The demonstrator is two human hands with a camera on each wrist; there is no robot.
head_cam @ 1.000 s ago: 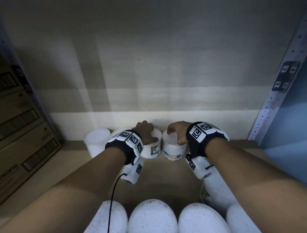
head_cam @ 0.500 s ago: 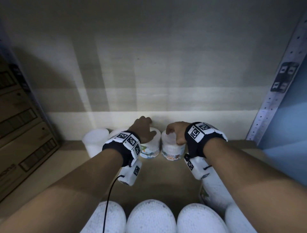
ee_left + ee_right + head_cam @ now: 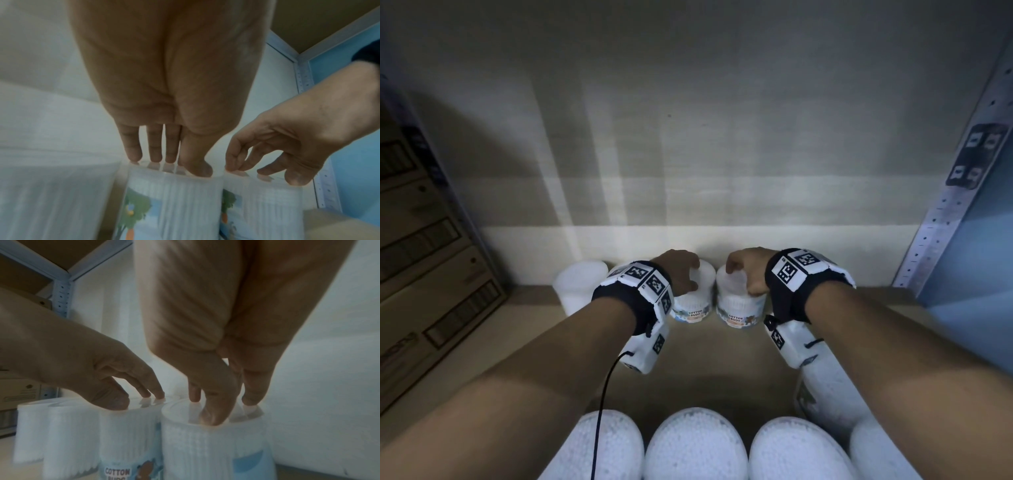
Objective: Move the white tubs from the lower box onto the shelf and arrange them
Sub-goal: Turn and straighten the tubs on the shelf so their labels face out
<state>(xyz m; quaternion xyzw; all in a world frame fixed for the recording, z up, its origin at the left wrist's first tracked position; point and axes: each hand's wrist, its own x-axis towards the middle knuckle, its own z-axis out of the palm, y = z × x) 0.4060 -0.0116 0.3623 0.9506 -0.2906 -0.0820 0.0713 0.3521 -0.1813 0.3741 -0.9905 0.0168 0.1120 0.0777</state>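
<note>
Two white cotton-bud tubs stand side by side at the back of the shelf (image 3: 722, 370), their labels facing me. My left hand (image 3: 683, 270) grips the lid of the left tub (image 3: 693, 303) from above, thumb on the near rim and fingertips on the far part. My right hand (image 3: 744, 272) holds the lid of the right tub (image 3: 739, 306) the same way. In the left wrist view the left hand (image 3: 170, 164) sits on its tub (image 3: 174, 203), the right hand (image 3: 257, 172) beside it. The right wrist view shows the right hand (image 3: 222, 408) on its tub (image 3: 216, 451).
More white tubs stand left of the pair (image 3: 580, 284), one partly hidden by my left wrist. A row of tubs (image 3: 695, 442) lines the shelf's front edge, with another at the right (image 3: 828, 394). Cardboard boxes (image 3: 431, 274) close the left; a metal upright (image 3: 945, 212) stands at the right.
The left tub has turned under my left hand so that its label now faces front. Both hands stay on the lids; the right tub has barely moved.
</note>
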